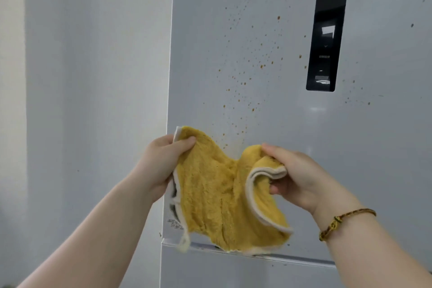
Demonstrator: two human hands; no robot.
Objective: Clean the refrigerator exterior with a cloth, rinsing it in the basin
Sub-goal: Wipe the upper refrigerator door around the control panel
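A yellow fluffy cloth with a cream border hangs spread between my two hands, in front of the white refrigerator door. My left hand pinches its upper left corner between thumb and fingers. My right hand grips the folded upper right edge. Many small brown-orange splatter spots dot the door above the cloth, running up toward a black control panel. No basin is in view.
The refrigerator's left side panel is seen at an angle. A seam below the cloth separates the upper door from the lower one. A small label sits at the door's lower left corner. A braided bracelet is on my right wrist.
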